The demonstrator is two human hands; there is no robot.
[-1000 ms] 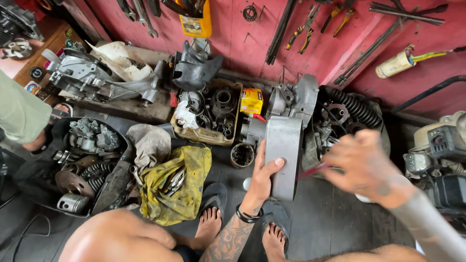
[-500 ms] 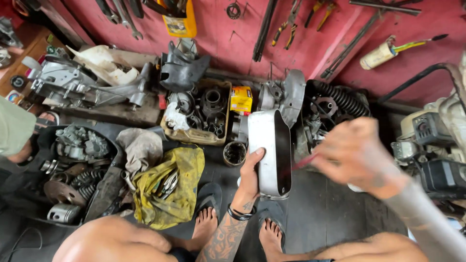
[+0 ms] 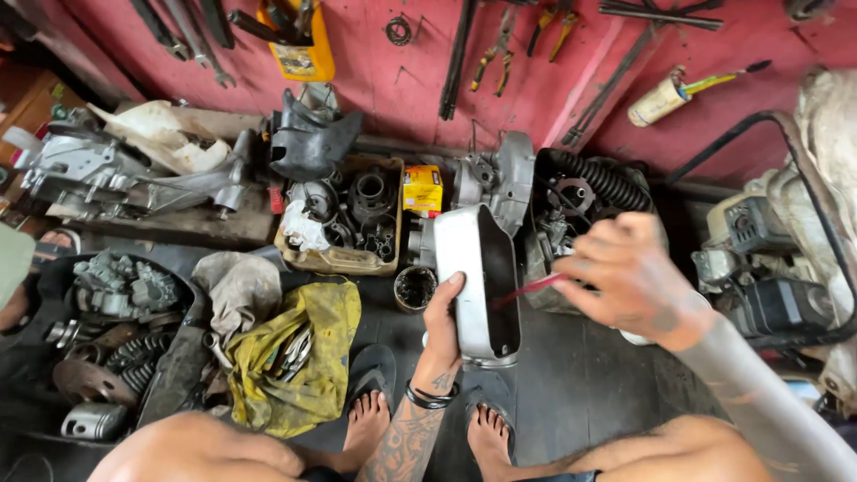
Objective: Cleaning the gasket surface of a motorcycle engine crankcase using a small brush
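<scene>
My left hand (image 3: 441, 327) grips a silver metal engine cover (image 3: 469, 268) by its left side, holding it upright on the dark floor with its dark hollow side turned right. My right hand (image 3: 629, 278) holds a thin red-handled tool (image 3: 527, 288) whose tip reaches into the cover's hollow. A small round tin (image 3: 414, 287) with dark contents stands just left of the cover. My bare feet in sandals (image 3: 370, 375) rest below.
A tray of engine parts (image 3: 344, 219) and a yellow box (image 3: 422, 188) sit behind. A yellow cloth with tools (image 3: 295, 357) lies left, beside a tub of metal parts (image 3: 107, 330). Springs (image 3: 607, 183) and an engine (image 3: 768, 286) are right. Tools hang on the red wall (image 3: 402, 80).
The cover has been turned so its hollow side faces right. My right hand has brought the red tool into the hollow. The view has shifted slightly.
</scene>
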